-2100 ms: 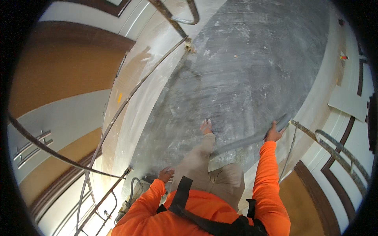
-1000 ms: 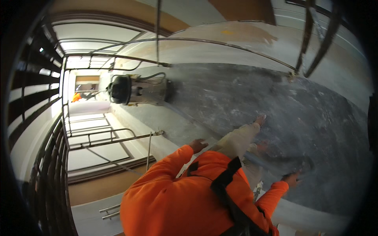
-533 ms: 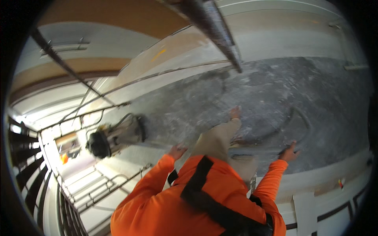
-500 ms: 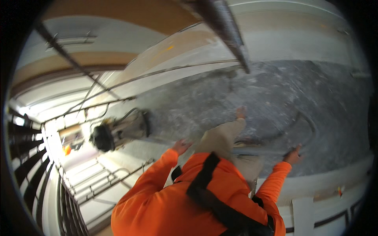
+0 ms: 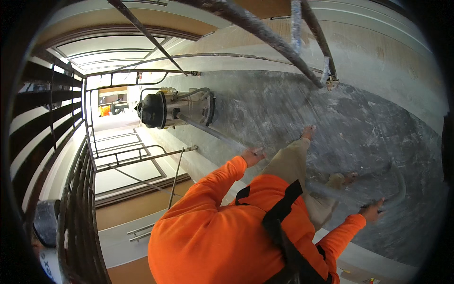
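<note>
Two bare hands stand well apart along one hose (image 5: pixel 210 131), which runs from the vacuum (image 5: pixel 195 110) on the grey floor (image 5: pixel 265 102), passes behind a leg (image 5: pixel 289 158) and bends into a blurred loop at the right. The right hand (image 5: pixel 372 210) appears to have its fingers curled round the hose just short of that bend, a grip that would let it steer the loop. The left hand (image 5: pixel 254 156) is loosely open beside the stretch nearer the vacuum, perhaps to guide it or for balance; whether it touches, I cannot tell. The loop's slack likely gives the right hand reach without dragging the vacuum, which stands between the legs of the scaffold (image 5: pixel 255 26), probably for want of width there
</note>
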{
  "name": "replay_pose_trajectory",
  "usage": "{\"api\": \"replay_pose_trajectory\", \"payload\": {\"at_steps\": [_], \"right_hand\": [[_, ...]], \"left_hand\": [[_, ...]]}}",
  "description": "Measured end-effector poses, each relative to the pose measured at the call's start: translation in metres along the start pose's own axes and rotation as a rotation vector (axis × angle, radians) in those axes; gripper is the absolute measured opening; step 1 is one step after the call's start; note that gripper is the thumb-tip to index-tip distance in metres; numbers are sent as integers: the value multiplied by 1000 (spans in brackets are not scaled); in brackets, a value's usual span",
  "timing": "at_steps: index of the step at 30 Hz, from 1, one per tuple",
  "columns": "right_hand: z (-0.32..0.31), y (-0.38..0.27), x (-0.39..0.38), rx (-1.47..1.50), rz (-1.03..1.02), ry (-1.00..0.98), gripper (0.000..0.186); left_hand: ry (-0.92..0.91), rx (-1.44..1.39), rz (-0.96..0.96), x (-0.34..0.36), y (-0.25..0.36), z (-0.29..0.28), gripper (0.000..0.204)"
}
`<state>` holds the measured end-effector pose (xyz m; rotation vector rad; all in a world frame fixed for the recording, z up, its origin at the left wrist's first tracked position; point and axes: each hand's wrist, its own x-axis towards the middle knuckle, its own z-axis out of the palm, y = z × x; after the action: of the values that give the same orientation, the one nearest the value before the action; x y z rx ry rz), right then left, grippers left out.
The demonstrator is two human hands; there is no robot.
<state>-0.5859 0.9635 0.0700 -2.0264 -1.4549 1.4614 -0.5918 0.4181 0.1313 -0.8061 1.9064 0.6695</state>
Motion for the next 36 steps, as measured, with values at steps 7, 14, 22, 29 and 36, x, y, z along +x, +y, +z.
{"api": "replay_pose_trajectory", "payload": {"at_steps": [7,14,22,29,36], "right_hand": [[-21,-65,93,80,-208,-30,82],[1,-165,159,67,-337,-111,74],[22,-264,219,3,-437,-77,72],[94,-371,263,29,-588,-146,72],[191,-482,288,-79,-701,-228,71]], "left_hand": [[-96,-96,209,-46,9,126,76],[44,-229,51,-60,-8,182,74],[11,-415,-77,-37,73,216,73],[17,-444,140,21,175,220,62],[271,-986,-50,10,253,166,64]]}}
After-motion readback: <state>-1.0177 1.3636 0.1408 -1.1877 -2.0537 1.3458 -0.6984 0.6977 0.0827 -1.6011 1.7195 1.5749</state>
